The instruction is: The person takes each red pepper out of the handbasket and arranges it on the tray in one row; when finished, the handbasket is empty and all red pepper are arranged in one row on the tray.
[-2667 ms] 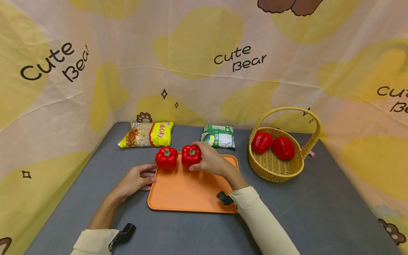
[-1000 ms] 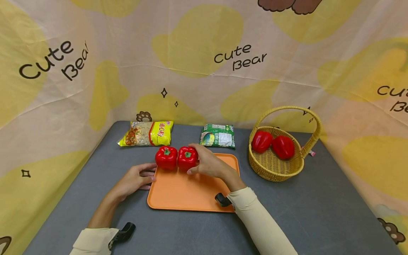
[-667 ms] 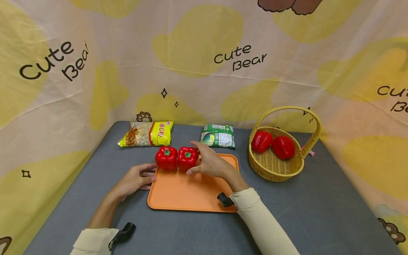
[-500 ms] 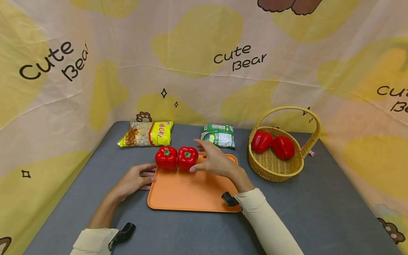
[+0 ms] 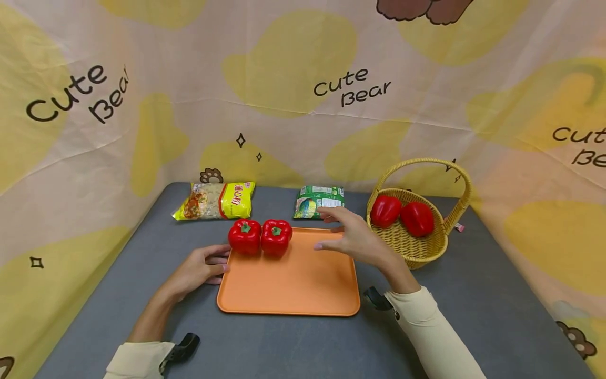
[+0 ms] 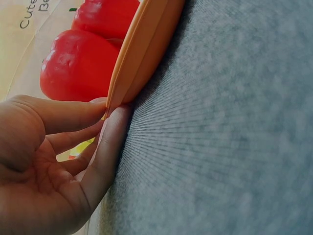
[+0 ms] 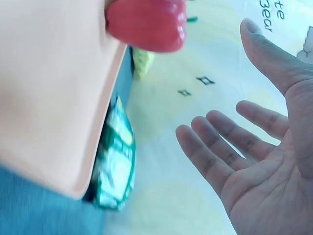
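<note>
Printed cloth backdrop [image 5: 284, 63]: creased, yellow blobs, "Cute Bear" lettering. Matte grey bench [image 5: 293, 347] in front.

– Left side?

– Left hand [image 5: 195, 271] pinches the left rim of the orange tray [image 5: 289, 284]. Tray is smooth, rounded corners, raised lip. Head view doesn't resolve the grip; left wrist view does: thumb on top, a finger under the rim.

– Right hand [image 5: 362, 239]?

– Grasping nothing. Up over the tray's right side, thumb and fingers apart. Right wrist view shows the palm; head view only gets the back of it.

– Peppers?

– Left pepper [image 5: 244, 238] and right pepper [image 5: 276, 239] at the tray's far left corner, side by side, look to be touching. Glossy red, blocky, lobed, green stems up.

– Rest?

– Woven basket [image 5: 409, 243] right of the tray, hoop handle, red pepper pair [image 5: 417, 219] inside. Yellow bag [image 5: 215, 201] and green bag [image 5: 310, 202] behind the tray, crinkly plastic.
</note>
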`<action>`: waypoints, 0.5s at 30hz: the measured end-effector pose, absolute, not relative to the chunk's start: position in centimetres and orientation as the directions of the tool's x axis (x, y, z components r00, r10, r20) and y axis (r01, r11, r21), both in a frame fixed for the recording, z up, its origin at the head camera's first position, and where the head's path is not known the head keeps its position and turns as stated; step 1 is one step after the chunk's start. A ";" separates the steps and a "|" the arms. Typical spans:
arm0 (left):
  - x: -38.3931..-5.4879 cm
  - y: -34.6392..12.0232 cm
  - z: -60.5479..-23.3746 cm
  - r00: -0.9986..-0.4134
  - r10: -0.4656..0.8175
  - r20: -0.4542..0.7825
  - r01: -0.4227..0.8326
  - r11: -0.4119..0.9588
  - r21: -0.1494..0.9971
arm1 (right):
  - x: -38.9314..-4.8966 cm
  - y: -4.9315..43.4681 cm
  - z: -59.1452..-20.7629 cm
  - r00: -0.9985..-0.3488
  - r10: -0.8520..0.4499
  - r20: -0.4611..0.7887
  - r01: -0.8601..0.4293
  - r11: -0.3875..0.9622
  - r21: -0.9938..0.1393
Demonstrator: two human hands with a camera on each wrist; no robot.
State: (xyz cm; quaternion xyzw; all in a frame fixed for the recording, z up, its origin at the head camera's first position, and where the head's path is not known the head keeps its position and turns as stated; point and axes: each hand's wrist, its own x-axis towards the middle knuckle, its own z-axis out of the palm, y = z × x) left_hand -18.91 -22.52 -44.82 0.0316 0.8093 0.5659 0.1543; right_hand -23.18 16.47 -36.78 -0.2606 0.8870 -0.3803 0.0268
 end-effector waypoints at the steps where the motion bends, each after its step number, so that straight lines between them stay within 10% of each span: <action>1: -18.9 -22.5 -44.8 -0.951 0.222 -0.217 -0.128 0.359 0.925 | -23.0 17.1 -36.7 -0.865 -0.476 0.160 -0.444 0.576 -0.686; 15: -19.0 -22.7 -44.9 -0.948 0.240 -0.210 -0.117 0.352 0.929 | -22.4 25.3 -36.4 -0.915 -0.332 0.228 -0.388 0.572 -0.723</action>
